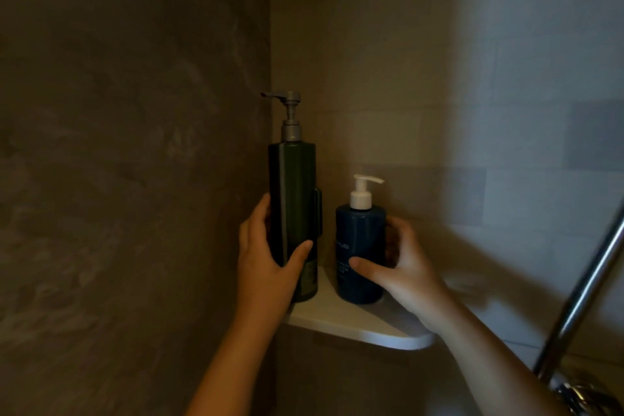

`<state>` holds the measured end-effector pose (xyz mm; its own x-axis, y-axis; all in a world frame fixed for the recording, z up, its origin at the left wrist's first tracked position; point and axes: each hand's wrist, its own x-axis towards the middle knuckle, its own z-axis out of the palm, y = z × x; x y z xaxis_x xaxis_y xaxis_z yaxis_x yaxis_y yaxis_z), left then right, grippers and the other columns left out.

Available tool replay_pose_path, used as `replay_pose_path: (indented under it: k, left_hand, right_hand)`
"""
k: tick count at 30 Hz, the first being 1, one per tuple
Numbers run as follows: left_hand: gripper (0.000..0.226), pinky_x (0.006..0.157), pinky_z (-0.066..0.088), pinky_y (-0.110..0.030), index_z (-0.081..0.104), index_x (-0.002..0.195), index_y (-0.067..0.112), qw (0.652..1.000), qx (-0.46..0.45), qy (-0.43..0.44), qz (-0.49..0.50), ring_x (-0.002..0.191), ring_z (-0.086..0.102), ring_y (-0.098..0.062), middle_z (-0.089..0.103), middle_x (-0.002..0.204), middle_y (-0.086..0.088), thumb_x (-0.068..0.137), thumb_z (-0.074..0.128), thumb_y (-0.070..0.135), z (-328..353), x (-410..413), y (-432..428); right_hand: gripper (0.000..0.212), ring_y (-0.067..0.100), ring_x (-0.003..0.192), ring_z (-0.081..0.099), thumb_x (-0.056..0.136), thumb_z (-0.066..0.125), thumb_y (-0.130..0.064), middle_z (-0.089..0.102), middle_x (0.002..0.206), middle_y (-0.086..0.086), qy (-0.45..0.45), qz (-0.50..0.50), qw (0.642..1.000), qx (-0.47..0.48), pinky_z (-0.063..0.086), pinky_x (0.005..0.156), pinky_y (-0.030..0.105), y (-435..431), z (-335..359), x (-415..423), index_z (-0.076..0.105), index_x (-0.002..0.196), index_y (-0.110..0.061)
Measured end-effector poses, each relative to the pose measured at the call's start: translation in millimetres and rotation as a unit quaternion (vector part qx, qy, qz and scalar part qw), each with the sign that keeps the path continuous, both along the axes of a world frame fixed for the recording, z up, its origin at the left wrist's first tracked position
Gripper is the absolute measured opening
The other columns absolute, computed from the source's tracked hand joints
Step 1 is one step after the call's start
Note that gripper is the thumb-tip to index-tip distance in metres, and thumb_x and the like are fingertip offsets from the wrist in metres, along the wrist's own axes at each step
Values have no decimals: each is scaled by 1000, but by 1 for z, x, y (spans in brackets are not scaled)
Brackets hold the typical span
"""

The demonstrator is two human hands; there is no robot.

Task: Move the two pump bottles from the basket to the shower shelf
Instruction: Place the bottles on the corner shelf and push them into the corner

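Observation:
A tall dark green pump bottle [293, 199] with a grey pump stands upright on the left side of the white corner shower shelf [364, 326]. My left hand [266, 263] is wrapped around its lower half. To its right stands a shorter blue pump bottle [360, 246] with a white pump, upright on the shelf. My right hand [401, 270] grips it from the right, thumb across its front. The basket is out of view.
Dim tiled walls meet in the corner right behind the shelf. A chrome shower rail or hose [580, 297] slants up at the right edge, with a chrome fitting [580, 395] at the bottom right.

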<state>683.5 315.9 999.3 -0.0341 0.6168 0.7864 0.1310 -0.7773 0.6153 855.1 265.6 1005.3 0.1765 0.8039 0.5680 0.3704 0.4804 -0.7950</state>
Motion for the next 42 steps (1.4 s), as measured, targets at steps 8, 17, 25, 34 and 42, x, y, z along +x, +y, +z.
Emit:
replay_pose_path:
  k: [8,17,25,34,42]
  left_hand:
    - [83,97,33,-27,18,126,49,1000,-12,26,4,117,35,-4,29,125,12,75,69,8,-12,-2,-3]
    - [82,101,30,-31,18,137,35,997,-34,27,65,116,31,-7,30,137,-6,77,66,6,-8,2,7]
    - [79,100,26,-27,15,129,43,993,-28,65,96,117,36,-13,34,134,-8,80,57,-3,-12,7,15]
    - [67,100,27,-26,28,135,29,995,-25,37,90,114,32,-3,36,137,-4,82,56,-1,-17,6,17]
    - [62,100,32,-29,32,134,27,996,-37,17,76,117,36,-7,36,140,-4,83,55,-1,-18,5,18]
  right_hand:
    - [66,-3,92,47,69,75,-19,44,97,-27,-68,-41,997,10,39,71,12,6,1,-10,28,112,-38]
    - [73,7,106,44,70,75,-20,48,129,5,-92,-51,994,-9,40,85,24,26,6,-27,28,126,-18]
    - [69,19,110,49,63,79,-26,48,125,9,-106,-87,990,-21,42,80,28,45,7,-27,33,114,-18]
    - [78,19,112,49,61,80,-31,47,129,8,-83,-70,994,-30,45,85,29,46,4,-29,32,121,-19]
    - [62,14,105,51,71,73,-18,54,121,6,-101,-52,993,-40,43,80,25,37,4,-29,39,123,-14]
